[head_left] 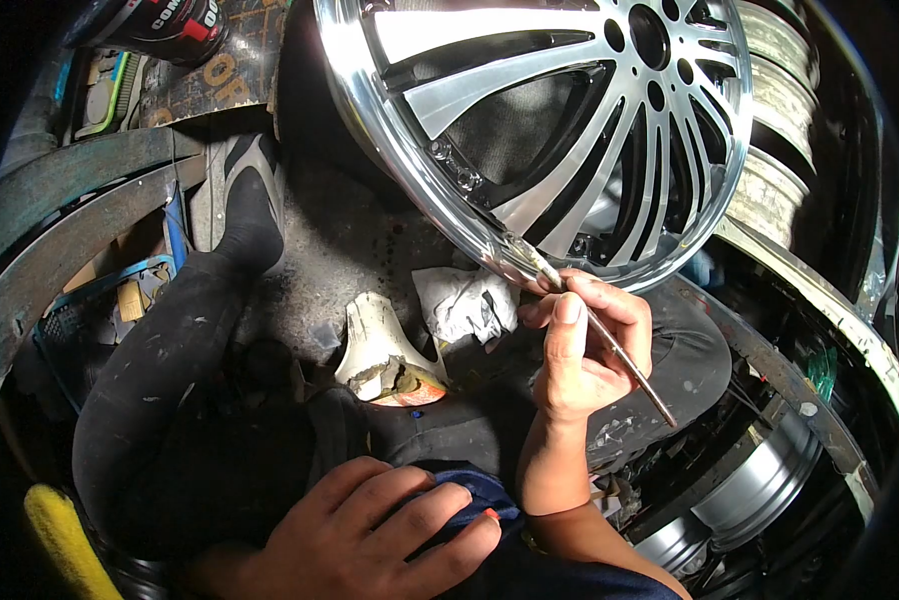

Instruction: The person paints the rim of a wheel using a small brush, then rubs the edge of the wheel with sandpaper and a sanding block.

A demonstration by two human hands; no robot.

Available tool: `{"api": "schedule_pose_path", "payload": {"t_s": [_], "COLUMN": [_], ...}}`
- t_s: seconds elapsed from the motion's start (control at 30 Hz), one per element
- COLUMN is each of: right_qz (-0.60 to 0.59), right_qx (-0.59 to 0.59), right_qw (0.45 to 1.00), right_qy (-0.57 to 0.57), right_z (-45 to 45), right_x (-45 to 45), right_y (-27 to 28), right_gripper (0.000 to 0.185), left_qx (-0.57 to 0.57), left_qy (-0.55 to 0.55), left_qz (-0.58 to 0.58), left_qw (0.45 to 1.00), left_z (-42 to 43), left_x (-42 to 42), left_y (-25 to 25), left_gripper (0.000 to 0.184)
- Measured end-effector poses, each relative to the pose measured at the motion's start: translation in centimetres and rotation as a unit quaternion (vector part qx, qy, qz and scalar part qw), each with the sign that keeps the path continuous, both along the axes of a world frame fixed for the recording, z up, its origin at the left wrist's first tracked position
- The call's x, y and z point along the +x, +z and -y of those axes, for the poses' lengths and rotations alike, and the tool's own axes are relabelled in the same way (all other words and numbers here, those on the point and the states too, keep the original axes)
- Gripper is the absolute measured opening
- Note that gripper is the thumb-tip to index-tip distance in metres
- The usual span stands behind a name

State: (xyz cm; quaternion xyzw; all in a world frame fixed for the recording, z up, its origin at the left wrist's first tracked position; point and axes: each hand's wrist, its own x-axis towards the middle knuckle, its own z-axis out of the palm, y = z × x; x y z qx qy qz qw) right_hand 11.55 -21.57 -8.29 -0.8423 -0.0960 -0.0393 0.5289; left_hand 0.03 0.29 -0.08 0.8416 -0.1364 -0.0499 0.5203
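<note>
A large polished alloy wheel (570,130) with black recesses between its spokes fills the upper middle. My right hand (595,345) pinches a thin metal-handled brush (620,355), its tip touching or very near the lower left rim of the wheel. Low in the view, my left hand (400,525) rests palm down near my lap by dark blue cloth, fingers spread and slightly bent, with a small orange-red spot at one fingertip. Between my legs sits a cut white plastic container (375,335) with dark and orange residue. Beside it lies a crumpled white cloth (465,303).
A dark tub (170,30) stands at the top left on a printed board (225,80). Curved metal bars (90,180) and a blue basket (70,320) are on the left. More wheels (770,480) and a metal frame (810,420) are on the right.
</note>
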Motion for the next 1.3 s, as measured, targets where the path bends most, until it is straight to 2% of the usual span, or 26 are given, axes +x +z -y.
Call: {"api": "schedule_pose_path", "payload": {"t_s": [0.07, 0.13, 0.33, 0.83, 0.97, 1.13, 1.23, 1.3], "right_qz": [-0.006, -0.001, -0.007, -0.012, 0.011, 0.005, -0.005, 0.01], "right_qx": [0.018, 0.011, 0.026, 0.031, -0.024, 0.01, 0.027, -0.011], "right_qw": [1.0, 1.0, 0.999, 0.999, 0.999, 1.0, 0.999, 1.0], "right_qy": [-0.018, -0.016, -0.022, -0.015, 0.036, -0.016, -0.02, 0.013], "right_z": [-0.1, 0.0, -0.1, -0.1, 0.4, 0.1, -0.2, 0.3], "right_x": [-0.1, 0.0, -0.1, 0.0, 0.1, -0.1, -0.1, 0.0], "right_y": [0.0, 0.0, 0.0, 0.2, 0.1, -0.1, 0.2, 0.1], "right_gripper": [0.017, 0.017, 0.016, 0.017, 0.015, 0.017, 0.017, 0.016], "left_qx": [-0.009, -0.029, -0.01, -0.02, -0.002, -0.006, -0.001, 0.001], "left_qy": [-0.035, -0.105, -0.079, -0.087, 0.001, 0.009, 0.003, 0.002], "left_qz": [-0.049, -0.148, -0.106, -0.124, 0.005, -0.001, 0.005, 0.007], "left_qw": [0.998, 0.983, 0.991, 0.988, 1.0, 1.0, 1.0, 1.0], "left_z": [-0.4, -1.3, -1.0, -1.2, 0.0, 0.2, 0.1, 0.1], "left_x": [0.4, 1.1, 1.3, 1.5, 0.0, 0.1, 0.0, -0.1], "left_y": [0.5, 1.8, 1.6, 1.8, -0.1, 0.0, -0.1, -0.1], "left_gripper": [0.035, 0.037, 0.033, 0.031, 0.034, 0.034, 0.034, 0.034]}}
